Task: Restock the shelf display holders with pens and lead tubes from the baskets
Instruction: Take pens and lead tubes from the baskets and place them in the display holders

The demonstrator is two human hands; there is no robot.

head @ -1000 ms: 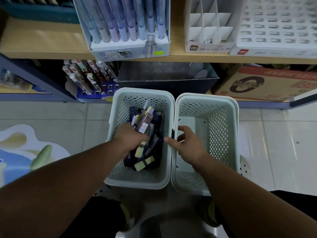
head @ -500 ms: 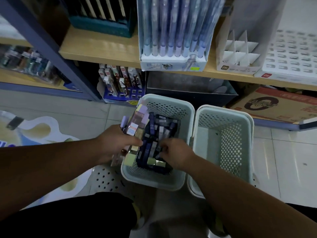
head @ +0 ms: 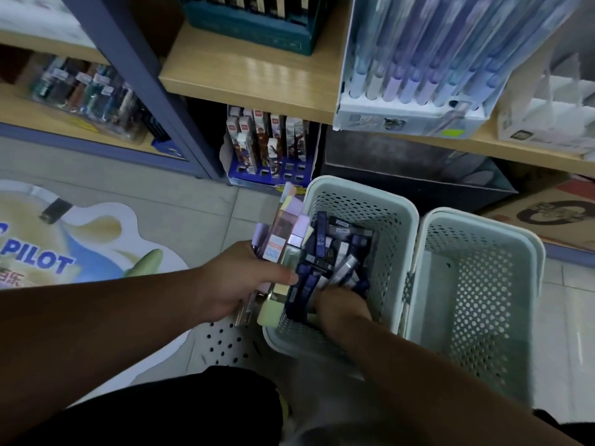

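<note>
Below the shelf (head: pixel 251 75): two pale perforated baskets stand touching, side by side, on the floor tiles.
Left basket (head: pixel 397 220): heaped with dark blue lead tubes (head: pixel 338 249), one marked HB.
Right basket (head: pixel 533 252): just right of it.
Left hand (head: pixel 238 281): grips a bundle of pastel purple and yellow packs (head: pixel 285 233) at the left basket's left rim, thumb across them.
Right hand (head: pixel 341 304): dug in among the tubes; fingers hidden, so its grip cannot be told.
Holder (head: pixel 270 175): blue, under the shelf, behind the baskets, with boxed pens upright.
Pen box (head: pixel 402 120): on the shelf, upper right, holding pastel pens.
</note>
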